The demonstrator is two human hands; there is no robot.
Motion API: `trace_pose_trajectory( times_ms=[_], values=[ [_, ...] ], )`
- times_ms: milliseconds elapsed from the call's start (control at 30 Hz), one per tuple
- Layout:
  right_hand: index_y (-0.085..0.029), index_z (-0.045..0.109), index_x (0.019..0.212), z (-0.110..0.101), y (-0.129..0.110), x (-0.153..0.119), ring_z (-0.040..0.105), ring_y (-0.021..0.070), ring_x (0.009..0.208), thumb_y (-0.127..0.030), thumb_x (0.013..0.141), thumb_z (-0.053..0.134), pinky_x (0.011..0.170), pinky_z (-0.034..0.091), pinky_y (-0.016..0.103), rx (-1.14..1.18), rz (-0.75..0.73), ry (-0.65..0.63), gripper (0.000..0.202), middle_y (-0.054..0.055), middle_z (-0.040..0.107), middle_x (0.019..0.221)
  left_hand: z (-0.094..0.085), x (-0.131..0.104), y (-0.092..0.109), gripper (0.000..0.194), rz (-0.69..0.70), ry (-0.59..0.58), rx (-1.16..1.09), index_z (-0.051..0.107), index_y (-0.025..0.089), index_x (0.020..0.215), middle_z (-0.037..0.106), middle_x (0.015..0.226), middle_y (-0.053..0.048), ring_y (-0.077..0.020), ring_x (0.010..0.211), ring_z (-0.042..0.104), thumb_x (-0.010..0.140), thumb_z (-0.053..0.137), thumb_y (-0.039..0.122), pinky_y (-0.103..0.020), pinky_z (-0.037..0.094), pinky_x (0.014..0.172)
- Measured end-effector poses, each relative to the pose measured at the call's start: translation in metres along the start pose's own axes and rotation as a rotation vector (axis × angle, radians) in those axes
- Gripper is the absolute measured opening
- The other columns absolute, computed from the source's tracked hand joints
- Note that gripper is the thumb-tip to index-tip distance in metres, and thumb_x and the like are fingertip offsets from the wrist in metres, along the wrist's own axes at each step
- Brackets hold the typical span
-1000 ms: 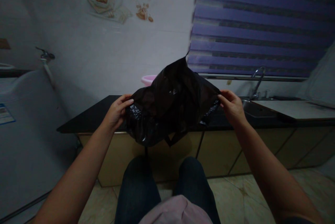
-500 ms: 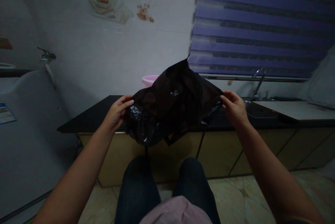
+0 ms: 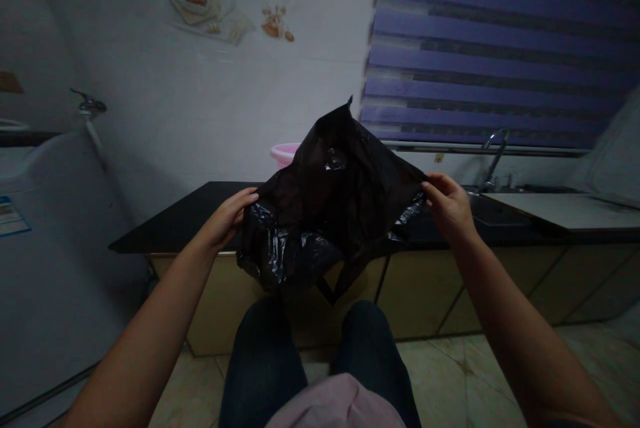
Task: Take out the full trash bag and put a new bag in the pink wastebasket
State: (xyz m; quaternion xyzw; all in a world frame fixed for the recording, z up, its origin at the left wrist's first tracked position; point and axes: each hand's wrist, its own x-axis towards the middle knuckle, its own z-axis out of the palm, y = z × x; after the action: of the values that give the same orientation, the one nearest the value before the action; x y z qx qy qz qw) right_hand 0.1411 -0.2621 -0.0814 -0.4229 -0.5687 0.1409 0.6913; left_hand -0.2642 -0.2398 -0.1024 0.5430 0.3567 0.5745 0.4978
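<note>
- Looking down from the head camera, the black plastic bag serves as the landmark: it hangs in mid-air in front of the dark bench, above the person's knees.
- The left hand pinches the bag's left edge, fingers closed on the film; the right hand grips the bag's right edge the same way, fingers curled shut on it.
- Open room: below the bag there is free air down to the knees and the tiled floor; to the left and right of the bag, beyond each hand, nothing stands close in front of the bench.
- Edges: the bench's front edge runs behind the bag at about the height of the hands; the cupboard fronts drop from it behind the bag's lower part.
- Behind the bag's upper left, a pink basin shows on the bench; well to the bag's right stand a tap and a sink; above and right of the bag hangs a purple blind.
- Far to the bag's left is a white appliance with a wall tap over it.
- The bag itself looks thin, glossy and crumpled, stretched between the two hands, with one corner poking up at its top and loose folds and a strip-like end sagging at the bottom.
</note>
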Motion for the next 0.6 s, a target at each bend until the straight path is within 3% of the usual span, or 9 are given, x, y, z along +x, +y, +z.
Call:
trace_pose_trajectory(
  times_ms=[267, 600],
  values=[
    [-0.022, 0.061, 0.084, 0.0011, -0.0009, -0.0007, 0.052, 0.0098, 0.058, -0.041, 0.06, 0.077, 0.044, 0.036, 0.019, 0.043, 0.032, 0.025, 0.034, -0.001, 0.06, 0.076, -0.0008, 0.0004, -0.0019, 0.034, -0.019, -0.079, 0.035, 0.074, 0.021, 0.096, 0.074, 0.098, -0.006, -0.0233, 0.092, 0.067, 0.066, 0.074, 0.037, -0.026, 0.051, 0.07],
    [-0.021, 0.059, 0.081, 0.0018, 0.0005, 0.0005, 0.05, 0.0098, 0.057, -0.043, 0.057, 0.077, 0.044, 0.033, 0.02, 0.049, 0.029, 0.022, 0.037, 0.0, 0.059, 0.074, -0.0004, 0.0004, -0.0033, 0.029, -0.019, -0.131, 0.066, 0.074, 0.02, 0.085, 0.074, 0.086, -0.006, -0.0203, 0.075, 0.066, 0.063, 0.074, 0.039, -0.025, 0.049, 0.062]
  ],
)
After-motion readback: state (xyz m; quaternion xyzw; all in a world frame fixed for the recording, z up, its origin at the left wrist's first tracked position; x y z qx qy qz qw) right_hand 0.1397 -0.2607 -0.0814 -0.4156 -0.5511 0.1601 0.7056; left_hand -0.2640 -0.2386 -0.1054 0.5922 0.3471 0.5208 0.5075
